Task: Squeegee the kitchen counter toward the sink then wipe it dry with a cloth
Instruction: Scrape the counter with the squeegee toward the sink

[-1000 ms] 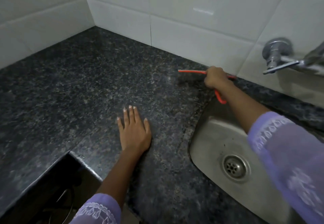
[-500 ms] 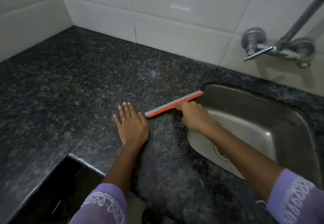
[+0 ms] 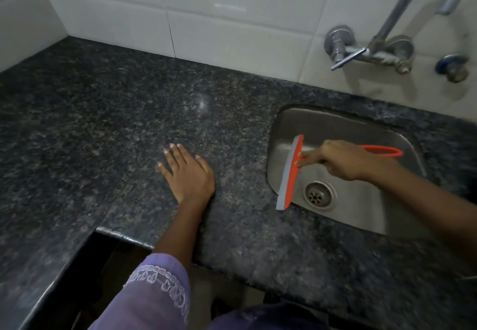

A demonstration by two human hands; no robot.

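My right hand point(image 3: 343, 160) grips the handle of an orange squeegee point(image 3: 290, 175) with a grey rubber blade. The blade runs along the left rim of the steel sink point(image 3: 361, 216), its lower tip on the counter edge and the rest over the basin. The looped end of the handle sticks out behind my hand. My left hand point(image 3: 189, 175) lies flat, fingers spread, on the dark speckled granite counter point(image 3: 116, 128), left of the sink. No cloth is in view.
A chrome wall tap point(image 3: 371, 48) with a lever sits above the sink on the white tiled wall point(image 3: 219, 15). The sink drain point(image 3: 318, 195) is just right of the blade. The counter has a cut-out front edge point(image 3: 121, 234) at lower left.
The squeegee went from the back wall, forward across the counter beside my left hand, then right onto the sink rim. My left hand stayed flat in place.
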